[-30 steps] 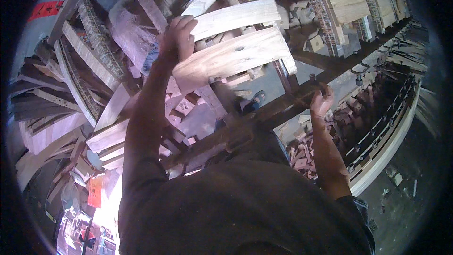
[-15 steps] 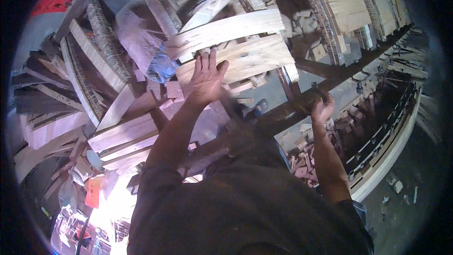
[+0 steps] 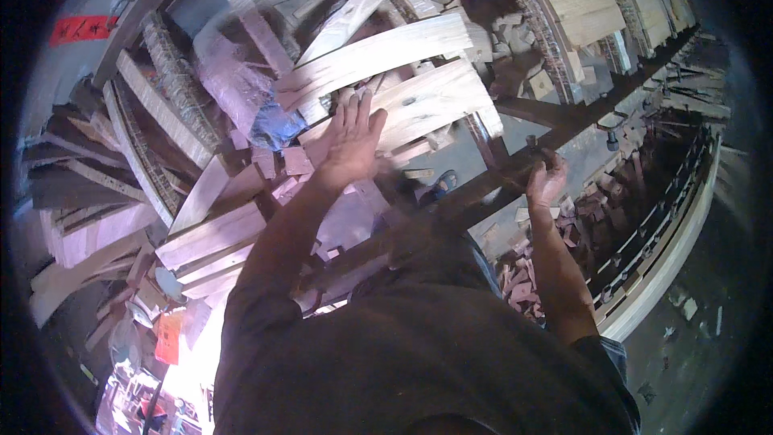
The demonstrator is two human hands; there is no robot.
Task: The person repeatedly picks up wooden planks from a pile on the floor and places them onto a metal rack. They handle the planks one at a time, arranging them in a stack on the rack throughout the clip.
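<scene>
My left hand (image 3: 354, 138) lies with its fingers stretched out on the near end of a pale, wide wooden board (image 3: 435, 105). Just beyond it is a curved pale board (image 3: 378, 58), apart from my fingers. Over by a dark metal beam (image 3: 475, 197), my right hand (image 3: 547, 181) is closed with its fingers curled; whatever they hold, if anything, is hidden. A small dark bolt-like knob (image 3: 531, 142) stands up from the beam close to those fingertips.
Stacked boards (image 3: 213, 234) and curved wooden pieces (image 3: 137, 145) crowd the left. Clear plastic wrap (image 3: 233, 80) lies beyond them. To the right, a trough holds wood offcuts (image 3: 519, 282) beside a long curved rail (image 3: 668, 274). Wide panels (image 3: 580, 0) rest at the far right.
The view has shifted slightly. My left hand stays on the board's near end. My right hand's fingers have lifted and curled a little beside the beam.
</scene>
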